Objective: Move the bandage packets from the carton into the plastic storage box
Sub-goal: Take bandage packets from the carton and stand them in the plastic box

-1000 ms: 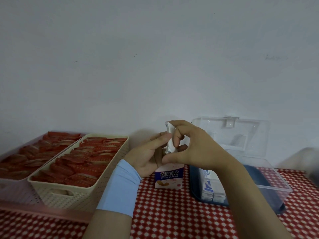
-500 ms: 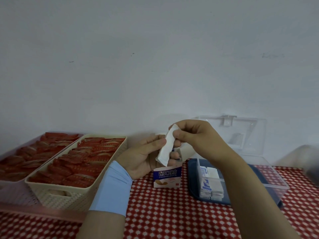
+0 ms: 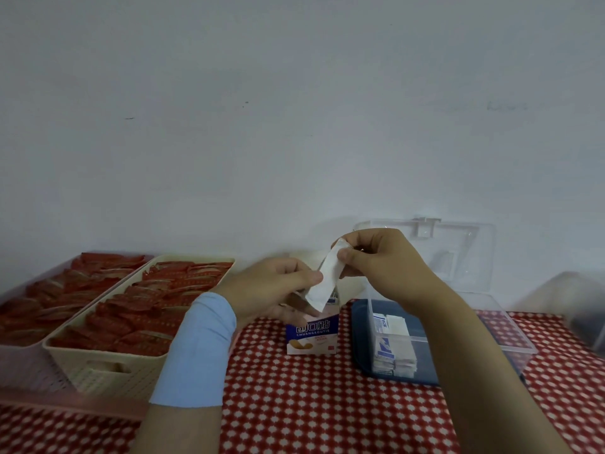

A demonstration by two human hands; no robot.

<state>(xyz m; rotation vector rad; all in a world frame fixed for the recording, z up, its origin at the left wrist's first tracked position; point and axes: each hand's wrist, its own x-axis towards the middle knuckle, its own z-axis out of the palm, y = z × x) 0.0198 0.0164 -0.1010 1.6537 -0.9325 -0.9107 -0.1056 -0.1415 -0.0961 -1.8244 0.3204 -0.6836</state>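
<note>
Head view: your right hand [image 3: 386,267] pinches a packet [image 3: 325,279] by its top end, long axis tilted down-left, above the carton [image 3: 311,335]; left hand [image 3: 271,290] cups the carton, thumb touching the packet. Box [image 3: 510,339] lies right, nearer your right hand

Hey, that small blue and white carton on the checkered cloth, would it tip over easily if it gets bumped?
Probably yes. The carton stands upright on a small base and looks like thin card, likely light. Its top is open, and the left hand seems to steady it.
</note>
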